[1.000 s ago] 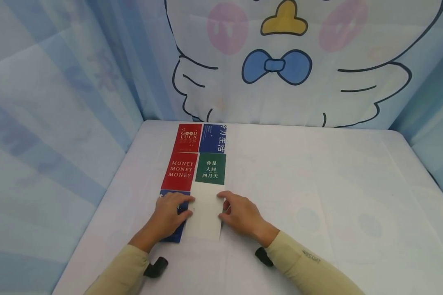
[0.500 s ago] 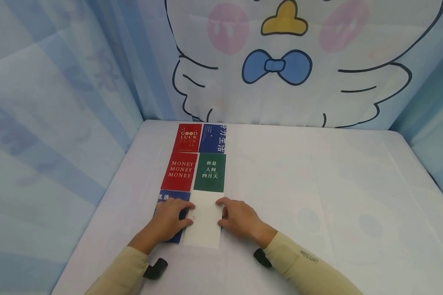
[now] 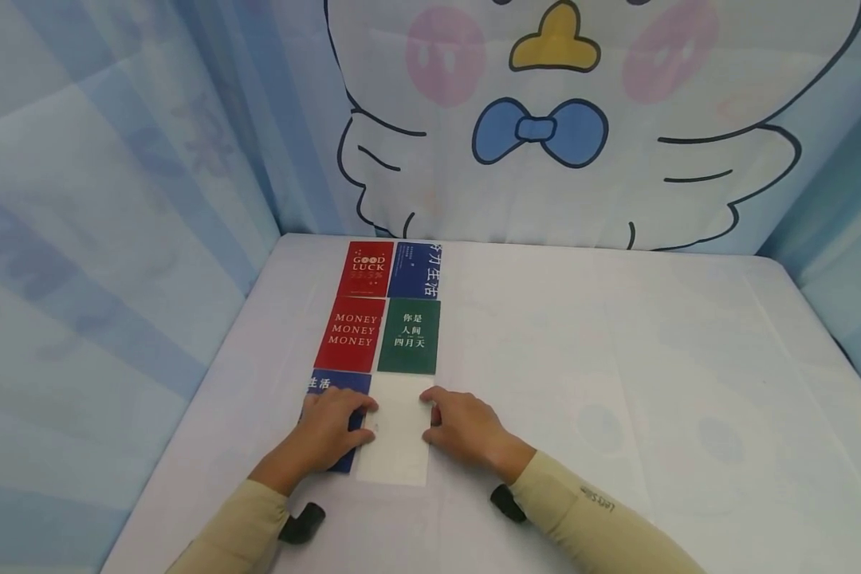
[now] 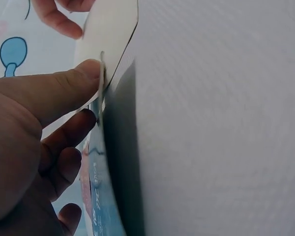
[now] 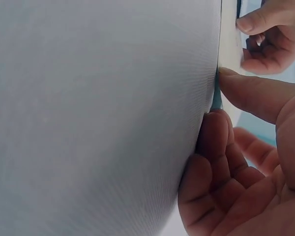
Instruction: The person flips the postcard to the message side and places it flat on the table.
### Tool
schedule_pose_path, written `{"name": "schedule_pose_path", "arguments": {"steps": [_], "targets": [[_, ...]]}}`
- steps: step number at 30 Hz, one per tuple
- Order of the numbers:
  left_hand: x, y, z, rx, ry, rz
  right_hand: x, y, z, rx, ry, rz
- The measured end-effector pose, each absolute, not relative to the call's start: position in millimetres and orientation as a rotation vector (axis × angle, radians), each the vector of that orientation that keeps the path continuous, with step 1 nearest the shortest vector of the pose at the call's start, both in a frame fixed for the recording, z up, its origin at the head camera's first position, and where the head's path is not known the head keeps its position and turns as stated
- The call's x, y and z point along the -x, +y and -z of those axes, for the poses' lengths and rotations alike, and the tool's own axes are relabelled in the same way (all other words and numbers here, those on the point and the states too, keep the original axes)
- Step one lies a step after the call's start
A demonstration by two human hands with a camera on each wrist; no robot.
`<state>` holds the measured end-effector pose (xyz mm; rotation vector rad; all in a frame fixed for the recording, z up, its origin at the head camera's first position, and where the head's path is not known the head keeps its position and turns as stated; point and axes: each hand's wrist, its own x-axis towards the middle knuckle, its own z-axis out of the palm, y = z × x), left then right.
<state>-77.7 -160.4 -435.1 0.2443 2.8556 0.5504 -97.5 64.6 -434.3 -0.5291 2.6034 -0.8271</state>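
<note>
A cream postcard (image 3: pixel 398 446) with its nearly blank side up lies at the near end of a two-column layout. My left hand (image 3: pixel 330 426) holds its left edge between thumb and fingers, and the palm covers part of a blue postcard (image 3: pixel 340 383) below. On the opposite edge, my right hand (image 3: pixel 469 426) holds the cream postcard with thumb and index finger. In the left wrist view, the left thumb (image 4: pixel 69 88) presses on the card's edge. The right thumb (image 5: pixel 250 96) touches the edge in the right wrist view, other fingers curled beneath. Just beyond lies a green postcard (image 3: pixel 409 339).
Red MONEY (image 3: pixel 347 339) and GOOD LUCK postcards (image 3: pixel 364 271) continue the left column, and another blue postcard (image 3: pixel 412 271) tops the right one. White cloth covers the table (image 3: pixel 617 383). Printed curtains (image 3: pixel 115 239) hang around it. Black wrist mounts (image 3: pixel 303 522) sit under the sleeves.
Both hands have drawn the cream postcard slightly toward the person, so the green postcard's lower edge now shows fully. Over the last half second there is hardly any movement.
</note>
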Motion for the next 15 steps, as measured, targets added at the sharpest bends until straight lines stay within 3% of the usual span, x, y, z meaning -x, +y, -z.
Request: {"name": "schedule_pose_path", "arguments": {"steps": [15], "targets": [[78.3,-162.3,435.7,-0.283,2.863,-0.577,96.4,65.0,435.7,0.588,2.675,0.791]]}}
